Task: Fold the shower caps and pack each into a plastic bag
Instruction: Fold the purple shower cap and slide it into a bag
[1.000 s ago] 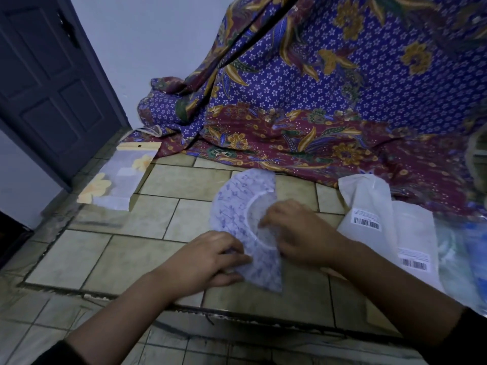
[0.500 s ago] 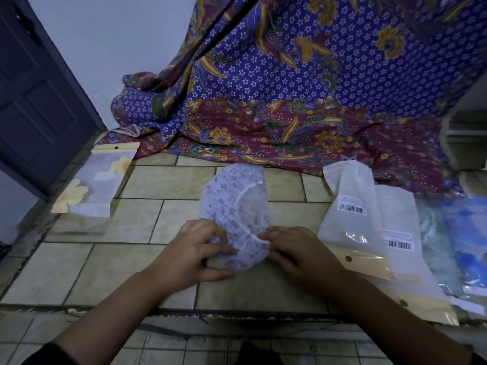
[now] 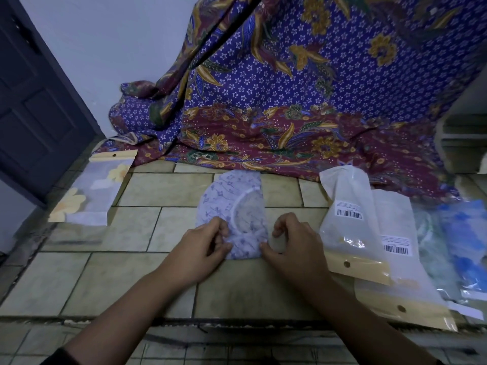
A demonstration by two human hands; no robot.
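A white shower cap with a purple print (image 3: 232, 204) lies folded in half on the tiled floor, its elastic rim curving along the right side. My left hand (image 3: 203, 246) pinches its lower left edge. My right hand (image 3: 292, 243) grips its lower right corner with thumb and fingers. Two plastic bags with barcode labels and yellow header strips (image 3: 350, 219) lie overlapping just right of my right hand.
A packed bag with a yellow flower print (image 3: 92, 191) lies at the far left near a dark door (image 3: 34, 101). A purple and maroon batik cloth (image 3: 303, 106) hangs behind. Blue and green packed items (image 3: 458, 241) sit at the far right. A floor step edge (image 3: 237, 320) runs near me.
The cap is now folded narrower with a straighter right edge. Both hands have slid down to its lower end, one at each side, and the right hand has come off the rim.
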